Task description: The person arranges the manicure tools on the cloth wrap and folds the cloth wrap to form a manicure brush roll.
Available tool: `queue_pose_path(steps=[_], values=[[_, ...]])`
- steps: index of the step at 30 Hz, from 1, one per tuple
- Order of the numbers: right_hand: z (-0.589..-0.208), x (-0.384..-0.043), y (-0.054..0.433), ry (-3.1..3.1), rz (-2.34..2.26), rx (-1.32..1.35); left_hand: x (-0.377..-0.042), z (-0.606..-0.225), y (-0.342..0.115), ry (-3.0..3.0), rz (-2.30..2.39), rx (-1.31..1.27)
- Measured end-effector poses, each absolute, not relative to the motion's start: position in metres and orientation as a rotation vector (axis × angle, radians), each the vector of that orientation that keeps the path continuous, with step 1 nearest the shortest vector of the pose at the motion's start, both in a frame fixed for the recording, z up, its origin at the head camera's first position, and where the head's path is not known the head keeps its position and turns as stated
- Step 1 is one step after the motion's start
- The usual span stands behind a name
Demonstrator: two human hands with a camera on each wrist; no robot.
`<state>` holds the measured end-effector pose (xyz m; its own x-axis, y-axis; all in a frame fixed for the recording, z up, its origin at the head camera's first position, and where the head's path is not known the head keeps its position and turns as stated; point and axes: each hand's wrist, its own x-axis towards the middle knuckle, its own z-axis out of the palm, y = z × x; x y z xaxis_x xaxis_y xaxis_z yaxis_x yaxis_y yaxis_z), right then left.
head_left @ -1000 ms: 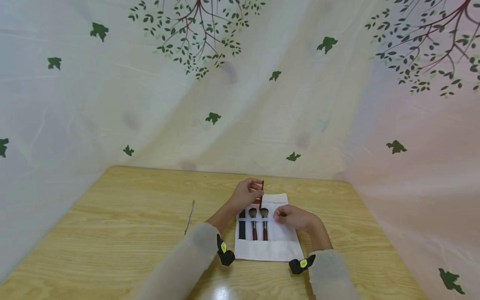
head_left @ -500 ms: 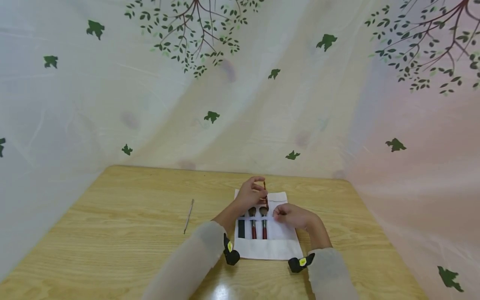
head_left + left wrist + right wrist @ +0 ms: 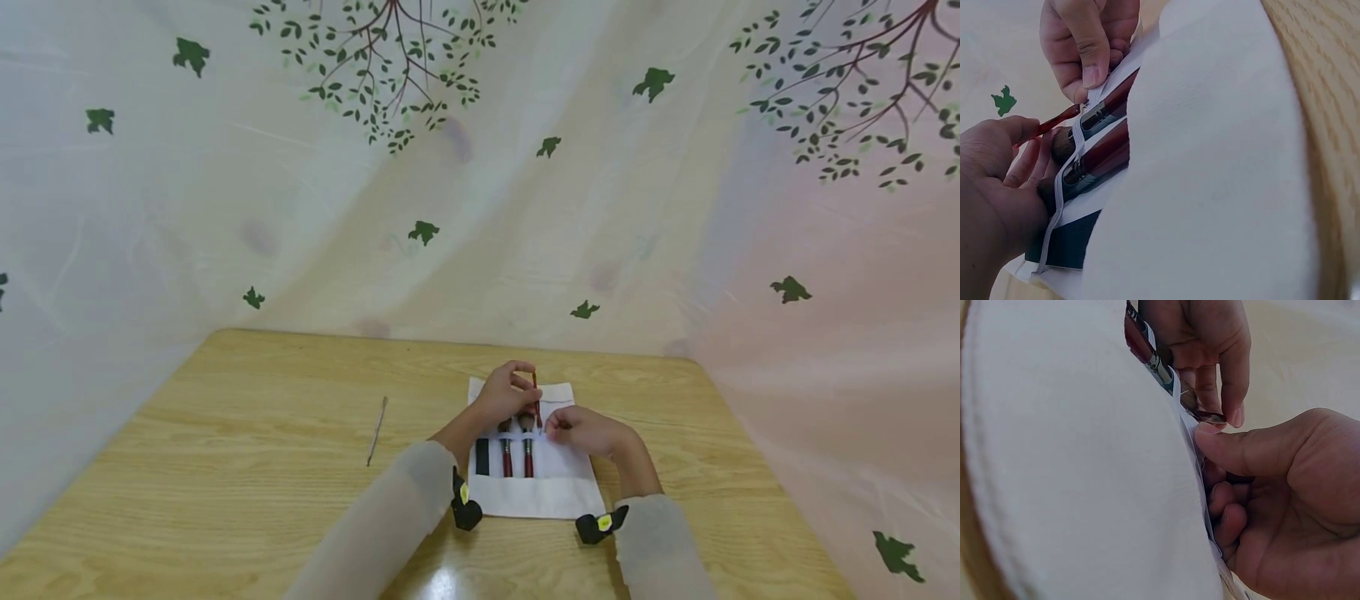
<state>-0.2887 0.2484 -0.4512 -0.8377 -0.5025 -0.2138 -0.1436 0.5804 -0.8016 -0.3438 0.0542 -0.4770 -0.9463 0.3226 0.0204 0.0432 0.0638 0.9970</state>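
Observation:
My left hand [image 3: 507,393] pinches a slim red rod [image 3: 1059,121], like a thin brush handle, tipped nearly upright over a white cloth brush roll [image 3: 540,500]. The rod's lower end is right at the white elastic band [image 3: 1079,136], close to my right fingertips. With thumb and curled fingers, my right hand [image 3: 588,431] pinches that band, as the right wrist view also shows. Two makeup brushes [image 3: 528,462] with red handles and dark bristles sit under the band, handle ends inside the roll's bottom pocket. Left of them lies a dark green flat strip [image 3: 482,457].
A thin silver stick [image 3: 377,432] lies on the wooden table [image 3: 247,467], left of the roll. Behind the table hangs a pale curtain [image 3: 337,250] printed with leaves and branches. Each sleeve carries a black wrist camera [image 3: 467,508].
My left hand has moved right and slightly down with the red rod, bringing its lower end past the second brush toward my right fingers. The right hand keeps its place at the band.

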Motion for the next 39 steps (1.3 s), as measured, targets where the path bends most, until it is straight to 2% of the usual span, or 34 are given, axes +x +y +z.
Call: queue_pose_path(steps=[11, 23, 39], values=[[-0.4532, -0.2903, 0.2489, 2.393, -1.154, -0.490, -0.3441, -0.4767, 0.0537, 2.148, 1.977, 0.315], [-0.4512, -0.2895, 0.2485, 2.394, -1.156, -0.494, -0.3416, -0.4755, 0.0531, 2.346, 1.764, 0.411], [-0.4512, -0.2897, 0.2489, 2.382, -1.161, -0.521, -0.3404, -0.4773, 0.0524, 2.318, 1.727, 0.504]])
